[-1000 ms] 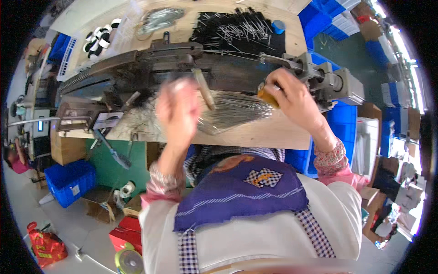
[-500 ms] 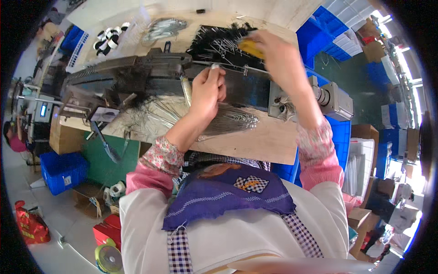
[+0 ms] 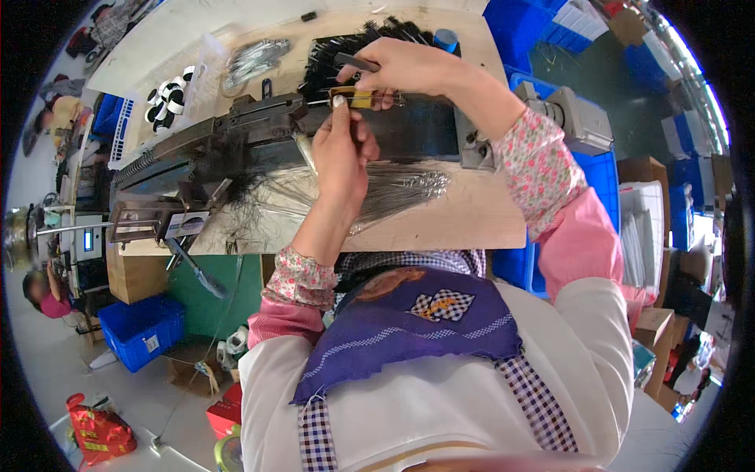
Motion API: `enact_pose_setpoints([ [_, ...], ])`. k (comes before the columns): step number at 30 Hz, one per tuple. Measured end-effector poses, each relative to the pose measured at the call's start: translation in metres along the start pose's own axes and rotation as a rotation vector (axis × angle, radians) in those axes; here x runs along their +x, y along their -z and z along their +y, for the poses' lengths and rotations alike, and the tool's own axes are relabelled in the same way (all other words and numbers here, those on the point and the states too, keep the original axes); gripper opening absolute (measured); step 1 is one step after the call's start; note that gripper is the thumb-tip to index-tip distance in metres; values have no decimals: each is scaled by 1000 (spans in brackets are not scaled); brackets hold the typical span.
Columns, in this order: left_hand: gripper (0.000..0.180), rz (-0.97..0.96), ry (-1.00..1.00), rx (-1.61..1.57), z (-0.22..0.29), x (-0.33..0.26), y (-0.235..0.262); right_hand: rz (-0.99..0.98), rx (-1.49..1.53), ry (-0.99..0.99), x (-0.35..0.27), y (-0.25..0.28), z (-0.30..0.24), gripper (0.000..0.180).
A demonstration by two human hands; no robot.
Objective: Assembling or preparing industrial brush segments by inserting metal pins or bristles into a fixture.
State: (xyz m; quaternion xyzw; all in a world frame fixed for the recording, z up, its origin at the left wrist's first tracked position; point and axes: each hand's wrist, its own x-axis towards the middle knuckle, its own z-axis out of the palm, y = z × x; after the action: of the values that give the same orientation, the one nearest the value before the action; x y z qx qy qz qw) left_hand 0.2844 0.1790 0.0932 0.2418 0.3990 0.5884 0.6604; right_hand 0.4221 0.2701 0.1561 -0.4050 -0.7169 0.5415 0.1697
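And here are your right hand's (image 3: 405,67) fingers, wrapped around a yellow-handled tool (image 3: 358,97), with a dark grey bar (image 3: 355,61) poking out beside the index finger. Right up against the yellow, your left hand (image 3: 342,153) has its thumb raised and its other fingers curled in; whether they pinch anything, I can't tell. Just left of that thumb, look, a thin metal rod (image 3: 317,102) sticks out of the dark metal clamp (image 3: 271,110). Below your right fingers runs the machine's dark bed (image 3: 417,134), and to the right of your curled left fingers fans a bundle of thin wires (image 3: 401,189). Beyond your right fingers, black-bristled brushes (image 3: 318,67)! Well off to their left, black-and-white rolls (image 3: 167,102) are heaped.
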Motion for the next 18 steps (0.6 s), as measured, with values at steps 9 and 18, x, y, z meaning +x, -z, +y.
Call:
enact_pose_setpoints([
  [9, 84, -222, 176, -616, 13, 5, 2, 284, -897, 300, -2, 4, 6, 31],
  [18, 68, -256, 142, -733, 9, -5, 17, 510, -868, 540, -16, -47, -1, 30],
])
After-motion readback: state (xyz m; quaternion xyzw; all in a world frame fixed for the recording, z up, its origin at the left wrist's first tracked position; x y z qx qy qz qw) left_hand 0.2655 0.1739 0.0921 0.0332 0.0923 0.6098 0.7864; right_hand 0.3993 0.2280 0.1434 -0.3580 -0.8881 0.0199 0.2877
